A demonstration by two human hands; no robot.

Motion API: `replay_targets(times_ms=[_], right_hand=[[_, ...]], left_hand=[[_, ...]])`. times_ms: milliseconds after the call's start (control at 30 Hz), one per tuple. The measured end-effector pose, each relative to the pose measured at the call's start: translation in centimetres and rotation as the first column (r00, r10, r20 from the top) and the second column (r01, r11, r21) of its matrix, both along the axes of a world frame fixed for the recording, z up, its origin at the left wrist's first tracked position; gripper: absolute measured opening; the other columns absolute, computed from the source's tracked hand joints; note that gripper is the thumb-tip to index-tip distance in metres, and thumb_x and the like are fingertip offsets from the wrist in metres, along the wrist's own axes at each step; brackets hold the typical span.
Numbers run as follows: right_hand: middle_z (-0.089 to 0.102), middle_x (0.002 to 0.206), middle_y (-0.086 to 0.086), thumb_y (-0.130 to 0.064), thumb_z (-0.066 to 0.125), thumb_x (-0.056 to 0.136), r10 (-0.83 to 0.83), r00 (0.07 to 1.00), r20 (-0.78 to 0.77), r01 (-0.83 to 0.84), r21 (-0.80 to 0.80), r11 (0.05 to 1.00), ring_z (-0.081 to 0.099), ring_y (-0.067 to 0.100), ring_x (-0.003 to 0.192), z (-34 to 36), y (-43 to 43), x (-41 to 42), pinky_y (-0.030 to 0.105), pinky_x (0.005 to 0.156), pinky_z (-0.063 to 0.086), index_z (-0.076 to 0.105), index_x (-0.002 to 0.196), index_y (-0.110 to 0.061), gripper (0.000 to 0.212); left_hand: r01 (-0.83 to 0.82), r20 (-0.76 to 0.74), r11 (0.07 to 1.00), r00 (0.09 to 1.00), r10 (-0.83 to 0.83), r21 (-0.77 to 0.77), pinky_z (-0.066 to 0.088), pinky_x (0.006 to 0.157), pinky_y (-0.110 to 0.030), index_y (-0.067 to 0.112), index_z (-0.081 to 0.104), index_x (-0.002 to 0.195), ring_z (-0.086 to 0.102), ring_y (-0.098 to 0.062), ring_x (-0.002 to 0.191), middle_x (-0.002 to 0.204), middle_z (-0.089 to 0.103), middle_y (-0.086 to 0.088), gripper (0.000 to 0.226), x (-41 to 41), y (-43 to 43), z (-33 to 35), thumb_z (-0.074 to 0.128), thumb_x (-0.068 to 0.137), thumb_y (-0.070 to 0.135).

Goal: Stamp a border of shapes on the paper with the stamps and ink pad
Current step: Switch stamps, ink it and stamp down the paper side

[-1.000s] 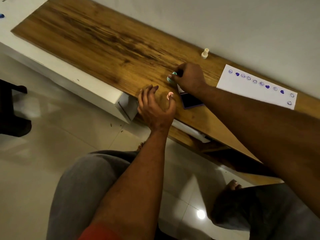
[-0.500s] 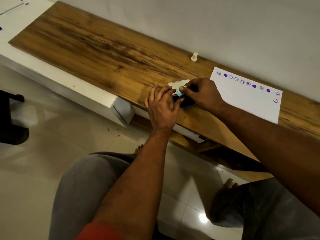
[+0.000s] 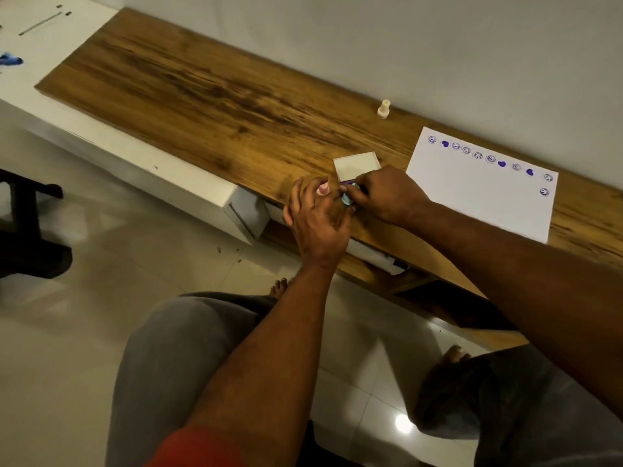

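Lying flat, paper bears purple marks.

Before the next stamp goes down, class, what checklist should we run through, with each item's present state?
1. Ink pad lid open: ok.
2. Teal stamp pinched in the right hand: ok.
3. Stamp face inked: cannot tell, the hands hide it.
4. Pink stamp kept off the paper, in the left hand: ok.
5. Paper has free room below the lowest mark on its right edge: ok.
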State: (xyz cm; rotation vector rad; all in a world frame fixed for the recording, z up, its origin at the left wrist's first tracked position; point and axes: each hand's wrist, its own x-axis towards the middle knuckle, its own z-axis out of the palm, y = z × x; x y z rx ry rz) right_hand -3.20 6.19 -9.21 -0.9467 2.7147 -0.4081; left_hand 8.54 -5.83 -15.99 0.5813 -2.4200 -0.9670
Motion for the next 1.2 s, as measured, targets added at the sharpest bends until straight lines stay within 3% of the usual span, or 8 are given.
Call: replay_targets(times_ms=[233,333,467,667,767,933,1067,1200], right_hand=[[0.073,0.112,0.009,-0.055,0.044,0.104,0.116,0.993,-0.004,-0.115,0.06,0.991,0.067,0.023,0.095,-0.3,-1.2,0.8,0.029,0.079,0.046,0.07,0.123,-0.015,0.051],[0.072,0.111,0.009,-0.053,0.044,0.105,0.123,0.991,-0.048,-0.12,0.067,0.99,0.065,0.022,0.093,0.1,-0.8,0.7,0.029,0.075,0.043,0.068,0.122,-0.015,0.048],[0.072,0.103,0.011,-0.054,0.043,0.104,0.093,0.993,-0.079,-0.088,0.069,0.994,0.062,0.02,0.085,0.9,0.8,0.0,0.03,0.066,0.042,0.069,0.115,-0.013,0.05],[0.073,0.101,0.008,-0.055,0.045,0.103,0.035,0.999,-0.027,-0.034,0.015,0.999,0.06,0.017,0.081,1.1,3.3,-0.7,0.028,0.065,0.039,0.07,0.118,-0.014,0.051],[0.074,0.105,0.007,-0.057,0.044,0.103,0.013,0.999,-0.038,-0.012,0.006,1.0,0.062,0.019,0.084,0.7,3.9,-0.7,0.027,0.067,0.039,0.067,0.13,-0.015,0.054],[0.075,0.101,0.006,-0.061,0.04,0.102,-0.067,0.987,-0.148,0.069,0.009,0.998,0.067,0.023,0.086,0.3,5.1,-1.2,0.028,0.064,0.042,0.069,0.129,-0.019,0.058],[0.061,0.078,-0.003,-0.06,0.041,0.102,-0.146,0.969,-0.202,0.146,-0.015,0.989,0.052,0.014,0.07,-0.1,5.7,-2.0,0.021,0.053,0.026,0.074,0.109,-0.018,0.054],[0.07,0.084,0.004,-0.06,0.041,0.102,-0.145,0.968,-0.204,0.148,-0.002,0.989,0.051,0.014,0.07,-0.7,5.9,-2.3,0.02,0.052,0.023,0.073,0.109,-0.017,0.054]], left_hand=[[-0.046,0.039,0.993,0.998,0.042,0.109,0.009,0.121,-0.063,0.04,0.077,0.115,0.012,-0.028,0.162,0.167,0.038,0.008,0.033,1.1,-0.7,-0.8,0.079,0.082,0.047],[-0.078,0.063,0.986,0.996,0.069,0.146,0.007,0.122,-0.064,0.037,0.079,0.113,0.006,-0.03,0.163,0.171,0.031,0.006,0.033,1.5,-0.8,-1.4,0.077,0.085,0.056],[-0.074,0.156,0.991,0.986,0.056,0.11,0.005,0.123,-0.064,0.038,0.075,0.125,-0.005,-0.032,0.164,0.177,0.014,0.002,0.041,1.3,-1.2,-1.8,0.076,0.089,0.056],[-0.062,0.273,0.995,0.961,0.038,0.082,0.002,0.125,-0.063,0.045,0.061,0.143,-0.012,-0.03,0.163,0.178,0.008,0.0,0.055,0.6,-1.4,-1.0,0.072,0.091,0.06],[-0.077,0.23,0.996,0.971,0.063,0.054,0.003,0.125,-0.059,0.043,0.062,0.143,-0.005,-0.03,0.164,0.177,0.017,0.0,0.057,0.9,-0.9,-0.7,0.073,0.09,0.059],[-0.013,0.071,0.983,0.997,0.027,-0.185,0.025,0.118,-0.06,0.031,0.069,0.131,0.038,-0.031,0.144,0.144,0.057,-0.005,0.051,1.0,0.7,1.0,0.075,0.088,0.058],[0.212,0.351,0.868,0.935,-0.047,-0.449,0.026,0.11,-0.051,0.036,0.06,0.145,0.043,-0.03,0.132,0.137,0.057,-0.003,0.078,-2.9,0.1,4.0,0.071,0.079,0.076],[0.405,0.614,0.771,0.789,-0.023,-0.492,0.026,0.111,-0.051,0.041,0.061,0.144,0.041,-0.031,0.132,0.138,0.054,-0.003,0.086,-6.8,-1.0,6.4,0.068,0.071,0.088]])
